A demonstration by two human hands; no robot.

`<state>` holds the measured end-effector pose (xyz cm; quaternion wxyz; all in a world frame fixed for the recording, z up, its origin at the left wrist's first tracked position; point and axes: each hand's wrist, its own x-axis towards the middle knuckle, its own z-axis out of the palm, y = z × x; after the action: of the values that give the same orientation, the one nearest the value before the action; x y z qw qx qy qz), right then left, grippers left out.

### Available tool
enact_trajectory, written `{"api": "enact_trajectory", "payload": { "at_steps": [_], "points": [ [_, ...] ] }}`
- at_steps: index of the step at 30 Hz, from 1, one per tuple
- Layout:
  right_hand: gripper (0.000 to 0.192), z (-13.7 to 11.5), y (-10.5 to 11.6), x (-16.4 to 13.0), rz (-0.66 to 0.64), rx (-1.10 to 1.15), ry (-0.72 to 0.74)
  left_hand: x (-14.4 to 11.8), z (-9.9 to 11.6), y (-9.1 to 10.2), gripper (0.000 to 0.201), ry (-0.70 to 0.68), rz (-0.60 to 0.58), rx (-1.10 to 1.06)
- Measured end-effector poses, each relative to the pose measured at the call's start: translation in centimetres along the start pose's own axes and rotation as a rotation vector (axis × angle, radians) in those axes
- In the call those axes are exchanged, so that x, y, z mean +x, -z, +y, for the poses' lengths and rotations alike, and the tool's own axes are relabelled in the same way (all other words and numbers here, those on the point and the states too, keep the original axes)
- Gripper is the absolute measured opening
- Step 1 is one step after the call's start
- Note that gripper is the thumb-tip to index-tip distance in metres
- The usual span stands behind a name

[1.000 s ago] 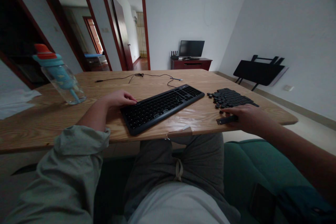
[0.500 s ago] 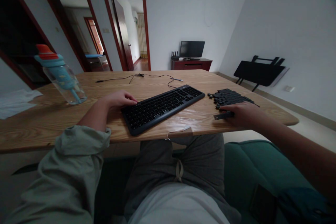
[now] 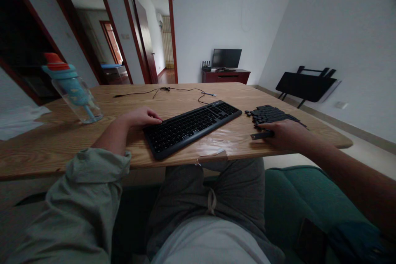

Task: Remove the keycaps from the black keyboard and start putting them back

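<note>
A black keyboard [image 3: 192,130] lies slanted on the wooden table [image 3: 123,95], its left end nearer me. Light-edged outlines show along its front row. My left hand [image 3: 144,116] rests at the keyboard's left rear corner, fingers curled and pinching its edge. My right hand [image 3: 283,132] is closed on a flat dark strip [image 3: 260,135], which sticks out leftward over the table. Pale marks show at the strip's free end. Just beyond the right hand lies a cluster of loose black keycaps [image 3: 270,113], partly hidden by the fingers.
A clear bottle [image 3: 77,95] with an orange and blue lid stands at the left, near white tissue [image 3: 21,121]. A thin black cable [image 3: 182,88] runs behind the keyboard. Clear tape [image 3: 213,146] covers the table's front edge. A green seat [image 3: 309,189] is below, right.
The right hand and its strip have shifted very slightly left, and the strip has turned a little. The left hand and keyboard stay in place.
</note>
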<state>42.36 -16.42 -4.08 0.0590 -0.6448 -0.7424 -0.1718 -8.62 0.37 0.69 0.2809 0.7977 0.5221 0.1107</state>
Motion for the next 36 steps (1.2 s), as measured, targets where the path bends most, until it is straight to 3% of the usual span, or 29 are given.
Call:
{"api": "enact_trajectory", "payload": {
  "at_steps": [10, 20, 31, 36],
  "points": [
    [0.047, -0.1, 0.6, -0.2, -0.084, -0.075, -0.01, 0.1, 0.1, 0.0, 0.051, 0.003, -0.001, -0.014],
    [0.034, -0.2, 0.8, -1.4, -0.001, -0.043, 0.071, 0.2, -0.1, 0.0, 0.051, -0.006, -0.008, -0.003],
    [0.036, -0.5, 0.8, -1.2, -0.002, -0.091, 0.145, -0.1, 0.3, -0.1, 0.051, 0.014, 0.004, -0.009],
    [0.038, -0.3, 0.7, -0.9, 0.003, -0.083, 0.096, -0.2, 0.5, 0.0, 0.049, 0.007, 0.014, -0.016]
  ]
}}
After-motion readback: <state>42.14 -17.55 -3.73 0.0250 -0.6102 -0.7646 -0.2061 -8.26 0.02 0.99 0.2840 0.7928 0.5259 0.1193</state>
